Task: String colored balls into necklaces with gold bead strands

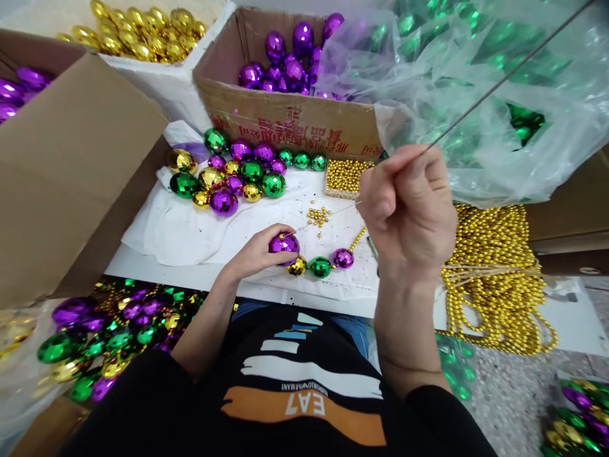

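My left hand (259, 254) is closed around a large purple faceted bead (285, 243), low over the white cloth. A small gold bead (282, 236) sits on top of it, where the string comes out. My right hand (409, 203) is raised nearer the camera, its fingers pinching the thin string (504, 79), which runs on to the upper right corner. Beside the left hand, a gold bead (297, 265), a green bead (320, 267) and a smaller purple bead (343, 258) follow in a row, with a strand of tiny gold beads (358, 238) beyond.
Loose gold beads (318, 216) lie near a small box of gold beads (349, 176). Finished-looking bead strands (228, 174) rest at the back left. A carton (295, 120) of purple beads, a plastic bag (466, 108) of green ones and gold bead strands (495, 279) surround the cloth (185, 231).
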`<action>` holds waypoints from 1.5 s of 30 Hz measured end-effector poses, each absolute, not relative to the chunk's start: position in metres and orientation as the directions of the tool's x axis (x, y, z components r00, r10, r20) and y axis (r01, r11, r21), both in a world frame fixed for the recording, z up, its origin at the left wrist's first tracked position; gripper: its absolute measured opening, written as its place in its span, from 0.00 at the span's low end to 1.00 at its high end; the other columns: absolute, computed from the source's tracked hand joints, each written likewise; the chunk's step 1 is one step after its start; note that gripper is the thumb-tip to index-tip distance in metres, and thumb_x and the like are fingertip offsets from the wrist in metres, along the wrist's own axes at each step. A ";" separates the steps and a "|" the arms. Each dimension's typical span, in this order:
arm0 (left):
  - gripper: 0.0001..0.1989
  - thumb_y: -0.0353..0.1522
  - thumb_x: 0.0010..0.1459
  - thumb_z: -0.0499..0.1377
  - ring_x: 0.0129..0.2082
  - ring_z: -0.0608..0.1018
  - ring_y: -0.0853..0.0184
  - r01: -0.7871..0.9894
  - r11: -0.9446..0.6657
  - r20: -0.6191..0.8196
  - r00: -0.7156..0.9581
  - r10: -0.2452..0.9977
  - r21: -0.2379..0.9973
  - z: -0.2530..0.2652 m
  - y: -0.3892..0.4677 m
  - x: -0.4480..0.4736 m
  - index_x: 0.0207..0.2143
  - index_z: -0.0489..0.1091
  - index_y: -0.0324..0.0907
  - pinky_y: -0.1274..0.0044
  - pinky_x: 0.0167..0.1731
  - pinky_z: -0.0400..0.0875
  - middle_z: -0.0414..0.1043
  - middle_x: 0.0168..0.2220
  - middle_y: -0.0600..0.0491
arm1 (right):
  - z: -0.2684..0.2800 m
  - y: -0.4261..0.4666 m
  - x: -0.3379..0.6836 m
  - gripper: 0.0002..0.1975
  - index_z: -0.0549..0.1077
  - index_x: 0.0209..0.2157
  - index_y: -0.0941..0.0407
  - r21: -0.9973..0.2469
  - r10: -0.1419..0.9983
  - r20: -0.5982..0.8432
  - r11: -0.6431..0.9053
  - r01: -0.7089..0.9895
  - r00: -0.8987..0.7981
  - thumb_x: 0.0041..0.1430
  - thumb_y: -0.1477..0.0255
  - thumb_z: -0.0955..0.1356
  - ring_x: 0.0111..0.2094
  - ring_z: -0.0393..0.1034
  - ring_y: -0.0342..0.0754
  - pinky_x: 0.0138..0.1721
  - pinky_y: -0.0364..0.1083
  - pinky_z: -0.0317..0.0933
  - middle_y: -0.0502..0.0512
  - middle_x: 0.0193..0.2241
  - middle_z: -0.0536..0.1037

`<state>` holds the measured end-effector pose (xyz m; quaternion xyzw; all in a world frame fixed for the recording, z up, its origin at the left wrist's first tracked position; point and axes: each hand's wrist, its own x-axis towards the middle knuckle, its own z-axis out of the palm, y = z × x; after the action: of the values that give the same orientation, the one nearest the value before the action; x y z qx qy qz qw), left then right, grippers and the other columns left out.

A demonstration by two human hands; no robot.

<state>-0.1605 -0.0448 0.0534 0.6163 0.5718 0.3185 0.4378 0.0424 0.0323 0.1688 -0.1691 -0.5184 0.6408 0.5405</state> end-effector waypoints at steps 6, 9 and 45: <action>0.22 0.45 0.54 0.63 0.44 0.76 0.62 0.310 0.283 -0.333 0.123 0.935 0.908 0.034 -0.053 -0.165 0.47 0.71 0.43 0.73 0.45 0.69 0.75 0.44 0.51 | 0.166 0.027 0.061 0.12 0.70 0.30 0.51 -0.858 0.871 0.343 0.138 -0.495 -0.352 0.60 0.58 0.70 0.15 0.46 0.40 0.14 0.40 0.43 0.41 0.13 0.53; 0.22 0.47 0.53 0.63 0.43 0.76 0.62 0.273 0.341 -0.378 0.097 0.921 0.900 0.021 -0.054 -0.168 0.44 0.71 0.42 0.73 0.44 0.69 0.76 0.42 0.51 | 0.154 0.029 0.068 0.11 0.71 0.30 0.51 -0.844 0.894 0.325 0.127 -0.522 -0.308 0.58 0.60 0.72 0.15 0.46 0.40 0.14 0.39 0.42 0.42 0.13 0.55; 0.23 0.49 0.56 0.57 0.43 0.77 0.58 0.524 0.308 -0.296 -0.109 0.949 0.794 0.016 -0.031 -0.181 0.45 0.74 0.42 0.68 0.46 0.69 0.77 0.44 0.48 | 0.025 -0.001 0.128 0.19 0.79 0.37 0.60 -0.903 0.988 -0.124 -0.072 0.423 -0.096 0.57 0.58 0.68 0.19 0.58 0.42 0.20 0.42 0.52 0.46 0.16 0.65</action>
<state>-0.1814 -0.0309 0.0156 0.5276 0.6978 0.2603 0.4085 0.1277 -0.0006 0.0248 -0.5889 -0.5989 0.4352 0.3242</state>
